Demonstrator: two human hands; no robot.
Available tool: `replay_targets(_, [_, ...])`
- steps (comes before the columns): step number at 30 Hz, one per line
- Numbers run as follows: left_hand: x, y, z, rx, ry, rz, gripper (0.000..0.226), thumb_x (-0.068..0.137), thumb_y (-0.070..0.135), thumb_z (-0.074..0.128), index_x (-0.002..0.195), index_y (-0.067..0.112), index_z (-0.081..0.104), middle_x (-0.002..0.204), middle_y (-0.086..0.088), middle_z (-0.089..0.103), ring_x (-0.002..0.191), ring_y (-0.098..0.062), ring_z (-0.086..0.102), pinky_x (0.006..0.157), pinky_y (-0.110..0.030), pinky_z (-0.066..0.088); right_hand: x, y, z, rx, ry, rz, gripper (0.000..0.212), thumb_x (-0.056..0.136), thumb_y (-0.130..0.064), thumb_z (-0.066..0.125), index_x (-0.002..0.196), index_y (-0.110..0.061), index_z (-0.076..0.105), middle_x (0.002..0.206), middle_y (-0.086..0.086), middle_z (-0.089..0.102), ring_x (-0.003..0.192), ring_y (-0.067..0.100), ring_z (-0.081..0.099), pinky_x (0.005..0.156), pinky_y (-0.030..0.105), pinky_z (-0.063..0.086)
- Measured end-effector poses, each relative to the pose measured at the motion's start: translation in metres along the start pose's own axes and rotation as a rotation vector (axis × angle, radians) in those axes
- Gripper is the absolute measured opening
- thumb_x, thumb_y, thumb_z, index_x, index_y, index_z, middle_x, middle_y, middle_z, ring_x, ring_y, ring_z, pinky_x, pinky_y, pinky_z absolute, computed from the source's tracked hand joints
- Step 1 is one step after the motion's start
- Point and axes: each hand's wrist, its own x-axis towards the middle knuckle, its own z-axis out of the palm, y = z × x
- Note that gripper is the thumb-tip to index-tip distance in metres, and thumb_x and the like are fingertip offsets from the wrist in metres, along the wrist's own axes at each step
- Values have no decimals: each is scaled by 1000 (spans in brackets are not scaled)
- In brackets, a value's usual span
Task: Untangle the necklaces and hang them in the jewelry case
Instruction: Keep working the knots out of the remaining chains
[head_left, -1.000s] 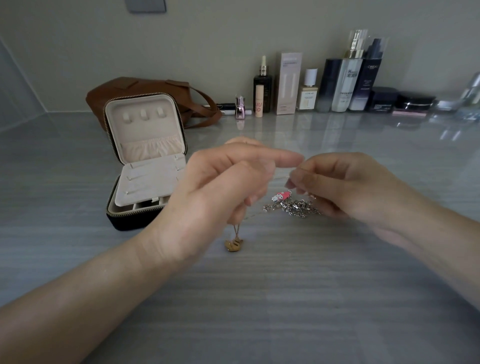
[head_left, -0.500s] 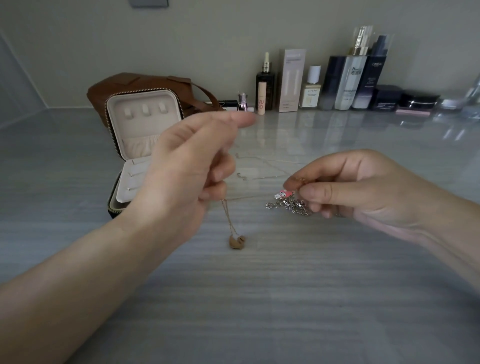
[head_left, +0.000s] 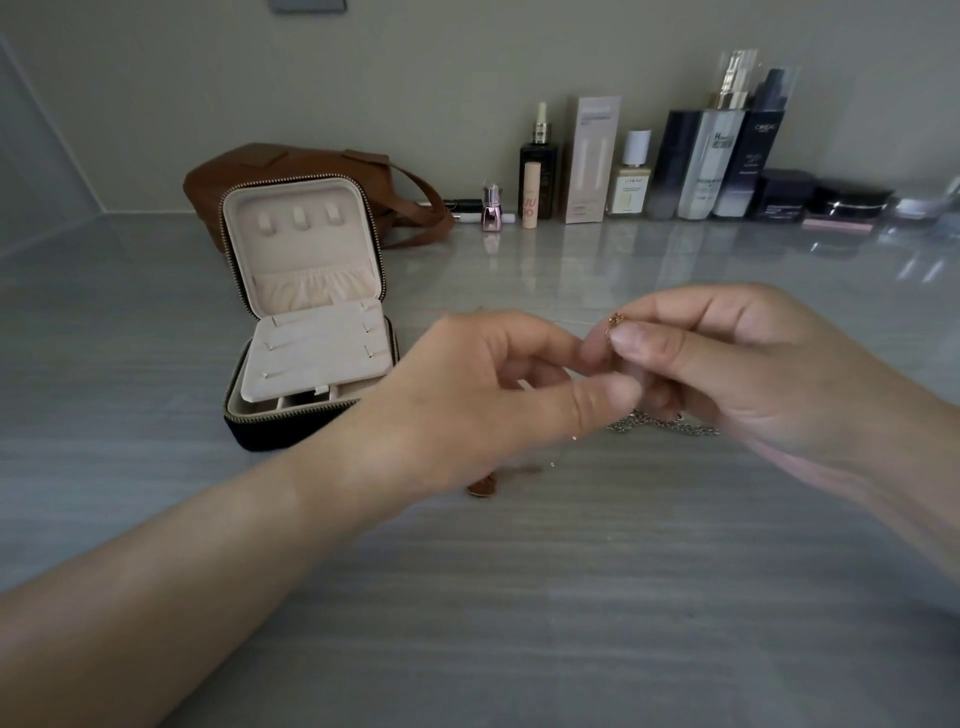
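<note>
Open black zip jewelry case with cream lining (head_left: 310, 248) stands on the grey streaked tabletop (head_left: 571, 597), lid upright, its three hooks bare. Both hands are raised to the right of the case, fingertips meeting. Right hand (head_left: 737, 374), farther from the case: thumb and forefinger pinch the clasp end of a thin gold chain necklace (head_left: 614, 320). Left hand (head_left: 483, 395), just right of the case: fingers curled, thumb stretched toward the right fingertips; blurred, so cannot tell if it grips the chain. Small brown pendant (head_left: 482, 487) lies on the tabletop below the left hand, right of and nearer than the case. Silver link chain necklace (head_left: 675, 427) lies in a heap under the right hand. Brown leather handbag (head_left: 291, 166) sits behind the case. Row of cosmetic bottles and jars (head_left: 701, 166) lines the wall, behind and right of the case.
</note>
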Motion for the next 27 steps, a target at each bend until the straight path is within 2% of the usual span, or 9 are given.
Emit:
replay_targets(2, [0,1,4,13,68,44,30,56,47,82,81,33,72,72,-9,69,60,-22,57,59,-35,49,0,-2,2,-5,20,-27,18,71,-27,63,81,-22,77,56,-4,59,55,7,48,53,17,43])
replay_targets(5, [2,2,1,-29,233,83,21,58,42,70,74,28,74,72,-13,69,59,-14,50,54,-25,40,1,-5,1,-2,70,-58,13,65,-24,74,76,-18,77,51,-2,53,50,7,45,47,16,39])
replay_targets(8, [2,5,-6,-87,305,84,17,62,38,79,71,24,74,80,-14,70,66,-15,53,59,-22,41,1,-5,-2,-32,109,-50,19,58,-19,82,73,-11,74,49,-2,51,48,7,43,45,15,36])
replay_targets(10, [3,6,-8,-147,328,105,9,71,28,76,66,22,73,79,-4,73,76,-10,59,68,-18,44,1,-5,-2,-39,114,-37,12,63,-18,75,72,-11,73,50,-2,50,48,7,42,45,15,37])
replay_targets(13, [5,6,-10,-226,363,111,21,78,16,70,59,23,68,74,12,71,79,1,62,65,-6,41,1,-4,-2,-10,122,-57,10,67,-22,66,69,-17,74,54,-2,52,52,8,45,48,15,38])
replay_targets(16, [7,4,-11,-347,293,108,15,73,15,65,60,21,68,72,4,70,80,-8,65,76,-16,46,2,-4,-2,47,47,-95,9,70,-21,67,71,-22,76,69,-4,68,67,8,61,61,17,48])
replay_targets(18, [7,3,-9,-513,203,72,13,74,8,62,63,14,65,62,-4,63,62,-16,63,69,-25,54,2,-4,-1,130,-13,-83,11,73,-20,65,72,-20,76,73,2,71,74,14,67,68,22,54])
replay_targets(21, [3,4,-5,-539,61,-31,1,73,11,61,74,10,62,59,-3,52,46,-12,50,52,-28,53,0,-5,-1,167,-41,-43,21,77,-16,55,69,-20,75,58,2,64,62,17,65,62,23,53])
replay_targets(27, [1,3,-4,-369,20,-92,19,68,16,64,85,12,71,60,-2,53,49,-8,42,44,-20,40,-3,-6,1,-9,-85,-35,18,74,-16,57,73,-20,75,52,1,54,51,9,50,54,16,44])
